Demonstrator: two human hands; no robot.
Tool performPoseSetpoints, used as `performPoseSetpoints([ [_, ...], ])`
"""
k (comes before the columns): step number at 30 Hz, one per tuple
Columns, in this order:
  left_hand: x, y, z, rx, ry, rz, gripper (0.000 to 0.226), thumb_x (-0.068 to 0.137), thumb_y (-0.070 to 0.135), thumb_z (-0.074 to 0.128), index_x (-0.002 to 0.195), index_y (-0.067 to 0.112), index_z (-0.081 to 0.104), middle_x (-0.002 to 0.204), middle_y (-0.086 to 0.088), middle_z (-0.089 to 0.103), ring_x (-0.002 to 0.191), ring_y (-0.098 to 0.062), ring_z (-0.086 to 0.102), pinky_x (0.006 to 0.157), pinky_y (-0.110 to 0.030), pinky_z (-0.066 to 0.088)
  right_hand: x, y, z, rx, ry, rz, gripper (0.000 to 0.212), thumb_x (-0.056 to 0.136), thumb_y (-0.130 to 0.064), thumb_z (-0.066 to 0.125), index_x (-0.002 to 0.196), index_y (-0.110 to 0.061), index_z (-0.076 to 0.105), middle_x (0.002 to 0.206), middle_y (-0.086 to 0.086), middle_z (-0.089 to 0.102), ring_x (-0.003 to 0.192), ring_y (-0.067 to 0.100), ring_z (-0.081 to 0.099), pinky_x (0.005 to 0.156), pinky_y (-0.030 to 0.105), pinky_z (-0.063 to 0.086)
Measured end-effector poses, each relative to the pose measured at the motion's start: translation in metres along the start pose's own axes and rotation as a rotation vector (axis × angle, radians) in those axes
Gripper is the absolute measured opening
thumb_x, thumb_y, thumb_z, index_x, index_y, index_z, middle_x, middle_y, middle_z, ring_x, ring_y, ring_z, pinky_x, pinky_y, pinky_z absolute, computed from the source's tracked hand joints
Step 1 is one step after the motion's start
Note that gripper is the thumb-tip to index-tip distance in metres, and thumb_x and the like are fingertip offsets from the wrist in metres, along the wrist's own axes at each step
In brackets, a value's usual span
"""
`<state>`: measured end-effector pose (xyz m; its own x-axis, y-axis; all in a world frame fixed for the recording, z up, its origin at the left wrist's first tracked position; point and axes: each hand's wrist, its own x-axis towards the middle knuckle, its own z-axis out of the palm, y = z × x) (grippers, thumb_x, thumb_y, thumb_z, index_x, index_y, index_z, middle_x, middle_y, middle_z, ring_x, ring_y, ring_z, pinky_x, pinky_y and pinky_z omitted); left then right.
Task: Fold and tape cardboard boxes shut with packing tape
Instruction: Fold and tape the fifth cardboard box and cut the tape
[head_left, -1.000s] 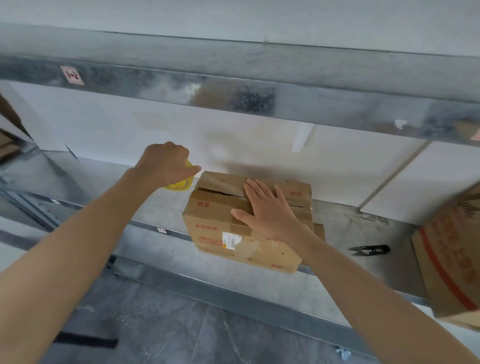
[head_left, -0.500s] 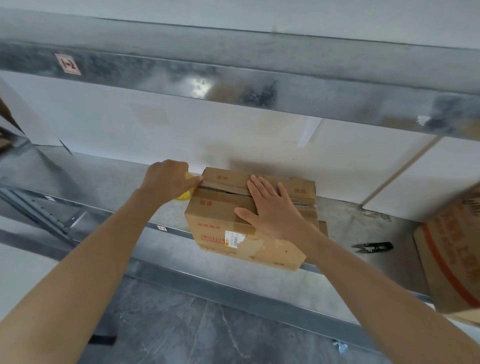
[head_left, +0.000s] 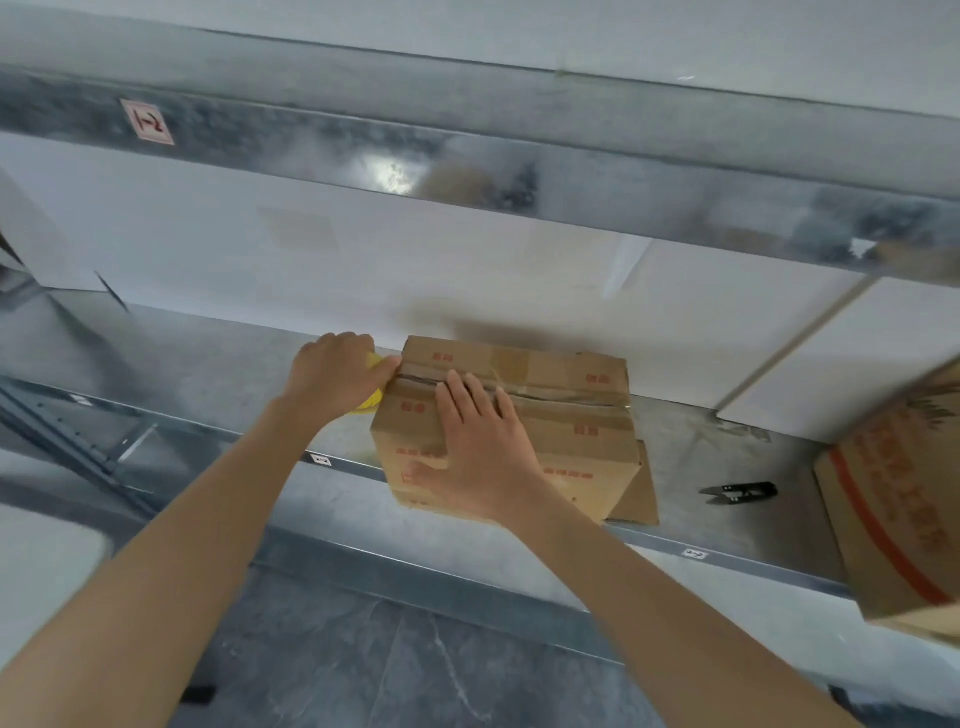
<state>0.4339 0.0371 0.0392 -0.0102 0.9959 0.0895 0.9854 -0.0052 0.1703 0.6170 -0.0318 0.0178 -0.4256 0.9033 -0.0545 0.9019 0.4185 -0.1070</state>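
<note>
Flaps (head_left: 540, 364) are now lying shut; left hand (head_left: 332, 376), gripping the tape roll (head_left: 372, 404), is reaching the box (head_left: 587, 457) seam, spread right hand (head_left: 483, 457) pressing down.

Counted were two cardboard boxes: small box (head_left: 571, 415), large box (head_left: 893, 499) | one tape roll (head_left: 371, 403) | one snips (head_left: 740, 492) | two hands: left hand (head_left: 335, 376), right hand (head_left: 480, 457)

A grey metal shelf (head_left: 208, 374) runs across the view. A small pair of black snips (head_left: 740, 492) lies on it, off to the right. One tiny white label (head_left: 319, 459) is stuck on the shelf's front edge. Above hangs a shiny metal beam (head_left: 571, 171), with a white sticker (head_left: 147, 122) with red marks near its left end. Behind the shelf is a white wall (head_left: 260, 249). Below is a dark grey floor (head_left: 415, 675).
</note>
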Motion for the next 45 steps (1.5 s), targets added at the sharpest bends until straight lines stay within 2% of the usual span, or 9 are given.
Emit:
performPoseSetpoints([
  [6, 0.000, -0.012, -0.027, -0.455, -0.300, -0.088, 0.025, 0.061, 0.037, 0.042, 0.064, 0.018, 0.058, 0.073, -0.002, 0.060, 0.076, -0.024, 0.053, 0.064, -0.029, 0.037, -0.007, 0.016, 0.000, -0.063, 0.019, -0.093, 0.095, 0.086, -0.071, 0.036, 0.153, -0.011, 0.004, 0.161, 0.002, -0.003, 0.148, 0.018, -0.004, 0.120, 0.042, 0.001],
  [12, -0.016, -0.025, -0.032, -0.567, -0.361, -0.020, 0.033, 0.074, 0.036, 0.061, 0.078, 0.004, 0.066, 0.065, -0.008, 0.059, 0.062, -0.020, 0.053, 0.060, -0.026, 0.038, -0.018, 0.018, 0.000, -0.092, 0.051, -0.108, 0.097, 0.083, -0.075, 0.038, 0.153, -0.013, 0.009, 0.161, 0.000, 0.000, 0.148, 0.016, -0.003, 0.120, 0.043, 0.002],
  [14, -0.020, -0.023, -0.028, -0.589, -0.318, -0.035, 0.023, 0.086, 0.027, 0.062, 0.081, 0.005, 0.066, 0.066, -0.008, 0.058, 0.064, -0.022, 0.053, 0.059, -0.025, 0.037, -0.016, 0.000, -0.003, -0.095, 0.047, 0.003, 0.099, 0.082, -0.076, 0.038, 0.152, -0.011, 0.012, 0.161, 0.003, 0.002, 0.148, 0.019, -0.001, 0.118, 0.048, 0.001],
  [18, -0.024, -0.025, -0.022, -0.582, -0.232, -0.056, 0.015, 0.087, 0.026, 0.061, 0.088, 0.014, 0.069, 0.081, -0.007, 0.065, 0.082, -0.023, 0.058, 0.067, -0.029, 0.040, 0.002, -0.064, -0.005, 0.132, 0.063, 0.369, 0.108, 0.076, -0.081, 0.038, 0.150, -0.007, 0.012, 0.160, 0.011, 0.003, 0.147, 0.031, -0.004, 0.113, 0.058, -0.004],
  [21, -0.027, -0.033, -0.021, -0.621, -0.218, -0.082, 0.009, 0.086, 0.025, 0.061, 0.082, 0.021, 0.068, 0.077, -0.001, 0.063, 0.081, -0.021, 0.058, 0.064, -0.028, 0.039, 0.011, -0.088, 0.002, 0.117, 0.121, 0.447, 0.102, 0.080, -0.078, 0.037, 0.151, -0.008, 0.010, 0.159, 0.016, 0.002, 0.145, 0.038, -0.007, 0.110, 0.063, -0.006],
  [27, -0.046, -0.040, -0.021, -0.675, -0.300, -0.057, 0.018, 0.088, 0.023, 0.061, 0.070, 0.021, 0.064, 0.068, -0.004, 0.058, 0.069, -0.021, 0.056, 0.070, -0.030, 0.043, -0.008, -0.070, 0.005, 0.066, 0.121, 0.318, 0.085, 0.084, -0.059, 0.046, 0.148, -0.010, 0.020, 0.159, 0.014, 0.009, 0.146, 0.036, -0.002, 0.111, 0.061, -0.004],
  [32, -0.083, -0.026, -0.021, -0.684, -0.312, -0.035, 0.018, 0.089, 0.025, 0.059, 0.075, 0.015, 0.066, 0.065, -0.006, 0.059, 0.062, -0.018, 0.055, 0.063, -0.029, 0.043, -0.041, -0.050, 0.000, 0.065, 0.083, 0.214, 0.085, 0.084, -0.063, 0.044, 0.149, -0.016, 0.019, 0.160, 0.008, 0.009, 0.147, 0.030, -0.003, 0.115, 0.057, -0.004],
  [37, -0.119, -0.009, -0.025, -0.816, -0.273, -0.066, 0.006, 0.089, 0.021, 0.061, 0.087, 0.022, 0.067, 0.071, -0.001, 0.064, 0.047, -0.002, 0.058, 0.050, -0.015, 0.044, -0.067, -0.030, -0.010, 0.069, 0.048, 0.072, 0.081, 0.085, -0.063, 0.046, 0.148, -0.019, 0.023, 0.159, 0.003, 0.013, 0.147, 0.021, 0.003, 0.116, 0.053, -0.002],
  [45, -0.177, 0.031, -0.010, -0.946, -0.345, -0.109, 0.007, 0.091, 0.017, 0.062, 0.094, 0.015, 0.067, 0.051, 0.006, 0.063, 0.044, -0.006, 0.057, 0.047, -0.017, 0.047, -0.112, 0.007, -0.018, 0.108, -0.037, -0.061, 0.079, 0.083, -0.044, 0.056, 0.150, -0.022, 0.022, 0.161, -0.004, 0.005, 0.147, 0.010, -0.007, 0.116, 0.046, -0.012],
])
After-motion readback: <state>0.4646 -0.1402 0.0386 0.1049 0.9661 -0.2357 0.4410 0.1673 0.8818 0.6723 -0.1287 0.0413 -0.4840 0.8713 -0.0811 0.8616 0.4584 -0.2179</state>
